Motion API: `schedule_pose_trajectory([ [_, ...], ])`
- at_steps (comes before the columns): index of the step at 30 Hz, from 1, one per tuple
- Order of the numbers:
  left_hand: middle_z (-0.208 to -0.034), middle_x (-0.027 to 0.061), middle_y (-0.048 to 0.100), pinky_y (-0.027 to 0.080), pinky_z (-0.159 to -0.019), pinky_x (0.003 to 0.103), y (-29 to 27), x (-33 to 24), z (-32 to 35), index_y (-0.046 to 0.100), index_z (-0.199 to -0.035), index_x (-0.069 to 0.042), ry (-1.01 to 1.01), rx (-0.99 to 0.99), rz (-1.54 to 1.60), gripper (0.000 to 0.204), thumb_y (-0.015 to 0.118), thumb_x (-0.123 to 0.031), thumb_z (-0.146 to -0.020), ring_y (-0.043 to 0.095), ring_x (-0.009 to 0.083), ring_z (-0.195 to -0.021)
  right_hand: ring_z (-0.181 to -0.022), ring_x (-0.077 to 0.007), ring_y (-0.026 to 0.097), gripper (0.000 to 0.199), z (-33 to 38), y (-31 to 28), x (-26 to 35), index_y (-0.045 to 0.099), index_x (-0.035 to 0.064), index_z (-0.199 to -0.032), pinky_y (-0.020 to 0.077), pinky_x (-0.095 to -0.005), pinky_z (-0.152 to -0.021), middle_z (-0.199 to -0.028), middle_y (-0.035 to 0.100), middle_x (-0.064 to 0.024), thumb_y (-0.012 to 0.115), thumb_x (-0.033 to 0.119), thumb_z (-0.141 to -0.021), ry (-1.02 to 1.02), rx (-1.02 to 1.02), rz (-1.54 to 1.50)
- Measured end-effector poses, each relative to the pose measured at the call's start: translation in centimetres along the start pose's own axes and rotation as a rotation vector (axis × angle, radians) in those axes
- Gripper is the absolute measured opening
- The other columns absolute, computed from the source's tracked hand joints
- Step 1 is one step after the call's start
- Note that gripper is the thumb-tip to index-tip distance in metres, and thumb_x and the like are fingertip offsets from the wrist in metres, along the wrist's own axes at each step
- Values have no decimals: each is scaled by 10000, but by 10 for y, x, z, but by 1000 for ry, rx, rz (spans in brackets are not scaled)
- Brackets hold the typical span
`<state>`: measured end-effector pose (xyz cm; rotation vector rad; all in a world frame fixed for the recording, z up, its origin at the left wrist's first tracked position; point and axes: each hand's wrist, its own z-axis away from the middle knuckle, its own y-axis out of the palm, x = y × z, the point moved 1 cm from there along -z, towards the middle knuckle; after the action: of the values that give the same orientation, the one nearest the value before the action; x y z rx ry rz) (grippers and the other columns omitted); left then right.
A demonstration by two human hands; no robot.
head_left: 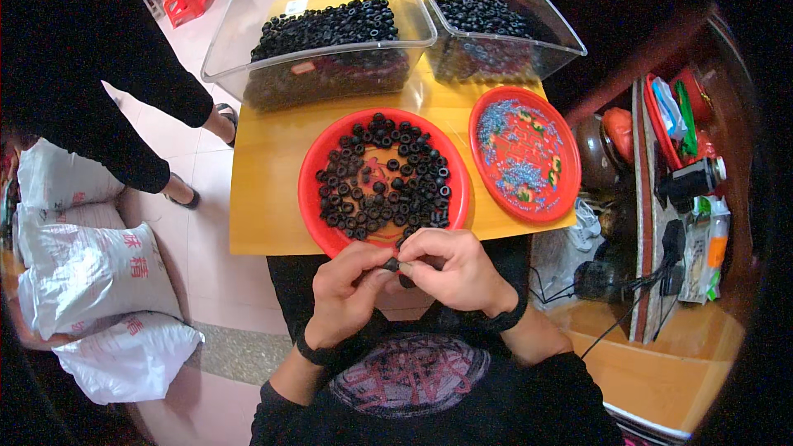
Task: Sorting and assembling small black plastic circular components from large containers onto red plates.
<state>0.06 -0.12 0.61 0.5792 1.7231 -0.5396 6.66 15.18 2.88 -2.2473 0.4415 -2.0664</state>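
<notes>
Just off the near rim of the red tray [308,198], body side: one small black part [391,264], pinched by the fingertips of left hand [349,287] and right hand [453,271], its join too small for me to read. Beyond it, loose black rings [395,184] in that tray; to the right, blue bits [524,173] in another. Handling note: I advise a steady left pinch, light square pressure from the right, and working over the tray to catch slips.
</notes>
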Motion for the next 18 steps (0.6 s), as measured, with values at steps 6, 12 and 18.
schedule_pose_trajectory([
  [6,-880,121,616,459,-731,276,0,-4,-2,602,-923,34,60,12,-40,228,619,72,-699,594,204,-825,-692,-161,597,51,1,1,-5,584,-18,-768,468,-289,-611,-732,607,-105,602,14,-732,63,13,-116],
  [12,-846,130,615,467,-692,274,3,-4,-2,599,-909,32,89,-2,-120,218,620,69,-696,601,213,-778,-657,-283,574,38,-1,3,3,554,-19,-724,454,-341,-580,-687,555,-145,566,-34,-690,-212,-35,174],
  [18,-805,132,607,466,-653,274,5,-4,-2,593,-910,34,130,-7,-207,221,612,77,-695,601,217,-727,-668,-294,576,74,-3,1,0,557,-25,-739,463,-333,-588,-708,559,-148,551,-63,-676,-284,14,240],
])
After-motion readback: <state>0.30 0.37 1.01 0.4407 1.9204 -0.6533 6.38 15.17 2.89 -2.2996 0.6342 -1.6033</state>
